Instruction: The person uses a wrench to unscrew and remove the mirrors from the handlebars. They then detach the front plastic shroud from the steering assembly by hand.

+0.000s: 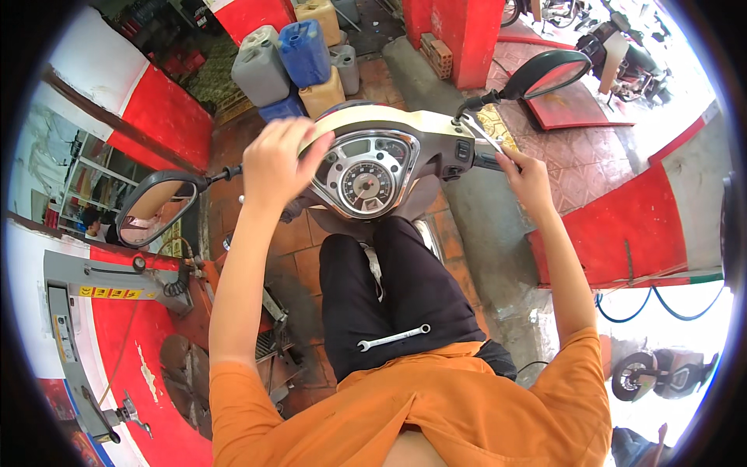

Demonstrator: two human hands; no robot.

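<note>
A scooter's handlebar with a round speedometer (pixel 366 187) and a cream cover (pixel 389 118) is in front of me. My right hand (pixel 529 179) is closed on a wrench (pixel 482 132), whose jaw end is at the base of the right mirror (pixel 554 74)'s stem. Over the left part of the cover is my left hand (pixel 276 159), slightly blurred, thumb apart from the bent fingers, with nothing visible in it. The left mirror (pixel 158 208) stands beside that forearm. A second wrench (pixel 394 337) lies across my lap on dark trousers.
Plastic jerrycans (pixel 303 53) are stacked ahead on the left. A red pillar (pixel 472 43) with a hollow brick (pixel 437 56) stands beyond the handlebar. Grey machinery (pixel 70 311) is at the left wall. More motorbikes (pixel 622 58) are parked on the right, and a person (pixel 95 224) is at far left.
</note>
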